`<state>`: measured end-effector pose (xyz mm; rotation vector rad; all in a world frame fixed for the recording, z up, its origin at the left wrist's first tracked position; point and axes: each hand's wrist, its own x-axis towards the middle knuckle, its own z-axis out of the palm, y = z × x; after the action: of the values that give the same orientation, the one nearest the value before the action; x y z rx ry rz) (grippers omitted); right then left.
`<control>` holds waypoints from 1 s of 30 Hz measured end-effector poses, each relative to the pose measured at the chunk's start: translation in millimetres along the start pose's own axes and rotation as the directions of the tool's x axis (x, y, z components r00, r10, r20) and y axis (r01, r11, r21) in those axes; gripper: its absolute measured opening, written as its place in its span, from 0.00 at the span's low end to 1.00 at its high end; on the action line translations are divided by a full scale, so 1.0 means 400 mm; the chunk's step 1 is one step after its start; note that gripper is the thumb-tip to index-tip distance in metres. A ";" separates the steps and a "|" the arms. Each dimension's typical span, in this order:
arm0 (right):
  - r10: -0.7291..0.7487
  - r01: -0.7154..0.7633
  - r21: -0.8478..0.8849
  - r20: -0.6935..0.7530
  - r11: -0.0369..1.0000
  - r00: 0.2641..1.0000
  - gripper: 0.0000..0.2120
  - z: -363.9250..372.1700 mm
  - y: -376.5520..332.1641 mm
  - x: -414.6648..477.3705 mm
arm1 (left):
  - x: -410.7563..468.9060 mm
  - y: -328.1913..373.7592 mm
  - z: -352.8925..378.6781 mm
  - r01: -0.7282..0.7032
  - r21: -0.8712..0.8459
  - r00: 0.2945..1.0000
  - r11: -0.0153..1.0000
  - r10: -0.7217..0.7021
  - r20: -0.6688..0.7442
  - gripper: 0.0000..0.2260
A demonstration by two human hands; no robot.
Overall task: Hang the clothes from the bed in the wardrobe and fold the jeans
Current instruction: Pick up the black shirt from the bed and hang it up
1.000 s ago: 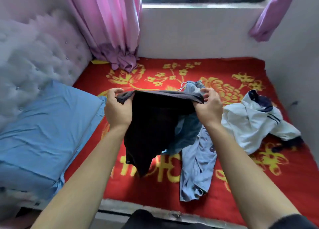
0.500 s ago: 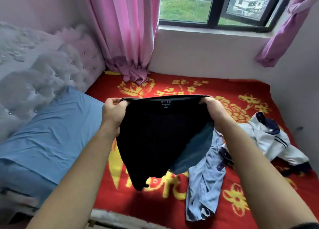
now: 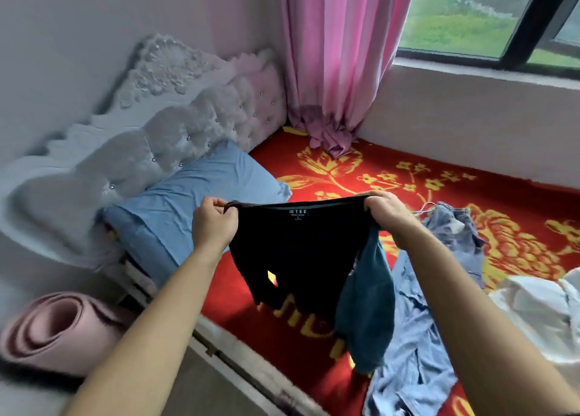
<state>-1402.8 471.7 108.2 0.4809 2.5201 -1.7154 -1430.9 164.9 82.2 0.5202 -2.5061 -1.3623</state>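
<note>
1. Head view, centre of the frame: the left hand (image 3: 213, 224) and right hand (image 3: 389, 215) hold a black T-shirt (image 3: 298, 252) up by its top edge. It is stretched taut between them with the neck label facing the camera.
2. Both hands are closed tight. The left pinches the edge between thumb and curled fingers, and the right has its fingers wrapped over the bunched edge.
3. A teal cloth (image 3: 367, 306) hangs from under the right hand beside the shirt. I cannot tell whether it is a separate garment or part of the shirt.
4. The shirt hangs clear above the bed (image 3: 439, 183), whose red and gold cover fills the right half of the frame.
5. Right of centre, the jeans (image 3: 455, 237) lie crumpled on the cover. A white garment (image 3: 539, 306) lies at the right edge.
6. To the left are a blue pillow (image 3: 194, 202) and a tufted headboard (image 3: 157, 127), with a rolled mat (image 3: 53, 327) at lower left. A pink curtain (image 3: 339, 55) and a window (image 3: 470, 14) are at the top.
7. The step looks like the first garment picked up for hanging. The task is barely begun, and the jeans are unfolded.
8. No wardrobe or hanger is in view. The next move likely calls for finding both, and for sorting out the teal cloth first.
</note>
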 end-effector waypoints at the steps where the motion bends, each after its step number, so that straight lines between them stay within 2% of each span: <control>1: -0.022 0.022 -0.012 0.052 1.000 0.998 0.16 0.034 0.008 -0.014 | -0.029 -0.038 -0.026 0.053 0.010 0.998 0.999 -0.053 -0.027 0.06; 5: -0.086 0.101 -0.044 0.262 0.994 0.961 0.16 0.189 0.042 -0.094 | -0.171 -0.195 -0.126 0.263 -0.081 0.963 0.961 -0.267 -0.046 0.09; 9: -0.128 0.144 -0.002 0.448 0.990 0.885 0.13 0.355 0.053 -0.209 | -0.355 -0.308 -0.263 0.326 -0.140 0.925 0.935 -0.346 -0.159 0.11; 13: -0.190 0.211 0.024 0.544 0.977 0.817 0.13 0.512 -0.022 -0.340 | -0.466 -0.346 -0.463 0.277 -0.108 0.891 0.955 -0.298 -0.344 0.07; 16: -0.267 0.296 0.051 0.596 0.954 0.757 0.17 0.611 -0.105 -0.452 | -0.515 -0.348 -0.626 0.232 -0.088 0.838 0.969 -0.245 -0.488 0.04; 20: -0.433 0.437 0.122 0.518 0.891 0.738 0.20 0.726 -0.193 -0.607 | -0.582 -0.376 -0.832 0.123 -0.169 0.713 0.978 -0.206 -0.670 0.04; 22: -0.470 0.472 0.135 0.509 0.871 0.721 0.18 0.790 -0.224 -0.694 | -0.628 -0.406 -0.942 0.074 -0.224 0.668 0.972 -0.215 -0.712 0.04; 26: -0.498 0.546 0.097 0.564 0.832 0.658 0.16 0.946 -0.282 -0.901 | -0.728 -0.484 -1.182 0.036 -0.295 0.630 0.955 -0.251 -0.735 0.04; 30: -0.513 0.564 0.137 0.626 0.814 0.587 0.15 1.128 -0.349 -1.106 | -0.818 -0.568 -1.428 -0.042 -0.381 0.533 0.923 -0.302 -0.790 0.02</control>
<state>-1080.3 -87.1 158.3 -0.8601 2.2698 -1.5166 -877.1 -244.9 183.2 1.0082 -1.3963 -1.1522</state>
